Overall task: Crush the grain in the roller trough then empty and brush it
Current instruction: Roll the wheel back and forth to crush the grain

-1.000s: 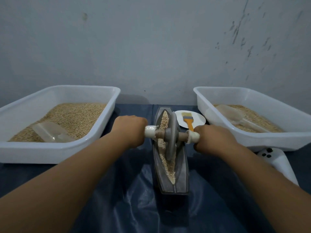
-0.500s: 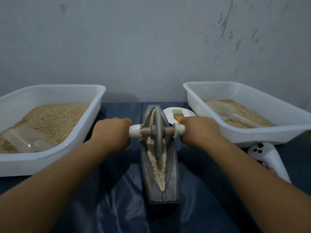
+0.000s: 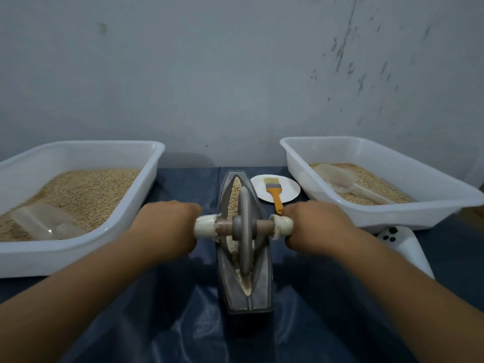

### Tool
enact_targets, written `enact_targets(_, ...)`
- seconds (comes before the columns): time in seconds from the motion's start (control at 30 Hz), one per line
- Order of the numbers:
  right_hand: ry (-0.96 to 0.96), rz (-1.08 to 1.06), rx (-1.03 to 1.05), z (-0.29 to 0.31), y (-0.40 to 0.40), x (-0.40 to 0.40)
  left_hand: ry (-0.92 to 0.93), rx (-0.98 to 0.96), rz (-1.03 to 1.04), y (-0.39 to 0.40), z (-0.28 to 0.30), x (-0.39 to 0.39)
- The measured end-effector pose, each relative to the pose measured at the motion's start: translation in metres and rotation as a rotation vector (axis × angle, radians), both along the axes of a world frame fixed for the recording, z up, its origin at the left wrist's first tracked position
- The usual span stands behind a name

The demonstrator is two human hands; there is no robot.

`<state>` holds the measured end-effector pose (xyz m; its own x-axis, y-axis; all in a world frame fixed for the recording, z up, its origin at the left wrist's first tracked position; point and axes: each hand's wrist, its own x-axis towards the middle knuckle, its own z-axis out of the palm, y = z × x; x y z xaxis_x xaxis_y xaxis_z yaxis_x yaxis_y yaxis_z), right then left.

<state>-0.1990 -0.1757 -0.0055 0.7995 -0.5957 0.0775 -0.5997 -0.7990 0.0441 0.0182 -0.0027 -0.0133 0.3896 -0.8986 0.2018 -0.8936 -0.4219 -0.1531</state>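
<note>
A grey boat-shaped trough (image 3: 263, 292) stands lengthwise on the dark blue sheet in front of me. Pale grain (image 3: 235, 195) lies along its groove. A grey roller wheel (image 3: 245, 229) stands upright in the groove, around the trough's middle. My left hand (image 3: 167, 226) grips the wheel's white-wrapped left axle handle (image 3: 205, 227). The right axle handle (image 3: 284, 226) is gripped by my right hand (image 3: 314, 226). An orange-handled brush (image 3: 273, 191) lies on a small white plate (image 3: 289, 189) just right of the trough's far end.
A white tub (image 3: 146, 163) of grain with a clear scoop (image 3: 39, 221) sits at the left. Another white tub (image 3: 392, 221) with grain and a clear scoop (image 3: 337, 176) sits at the right. A white controller (image 3: 403, 244) lies below the right tub. A grey wall stands behind.
Both hands have rolled the wheel toward me along the groove, so more grain shows at the far end. The camera has shifted slightly.
</note>
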Motion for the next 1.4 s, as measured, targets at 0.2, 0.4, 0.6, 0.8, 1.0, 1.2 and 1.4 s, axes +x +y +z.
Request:
enact_targets(0.2,0.054,0.032,-0.041,0.012,0.018,-0.015,0.037,-0.013,0.036,0.026,-0.008,-0.002)
enact_targets(0.4,-0.019,-0.087,-0.085,-0.006,-0.02,0.032,0.021,-0.055,0.055,-0.023,-0.01,0.018)
enact_targets(0.6,-0.034,-0.121,-0.057,-0.008,-0.045,0.052,0.062,-0.018,0.052,-0.053,0.002,0.03)
enact_targets(0.8,-0.026,-0.073,-0.039,-0.008,-0.018,0.024,0.009,-0.057,0.033,-0.018,-0.001,0.005)
enact_targets(1.0,0.005,-0.005,-0.068,0.008,0.02,-0.015,-0.034,-0.105,0.007,0.031,-0.007,-0.013)
enact_targets(1.2,0.001,-0.047,-0.065,0.005,0.008,0.007,-0.018,-0.098,0.048,0.016,-0.013,-0.006)
enact_targets(1.4,-0.073,-0.132,-0.012,-0.01,-0.04,0.048,0.063,-0.009,0.067,-0.045,0.007,0.021)
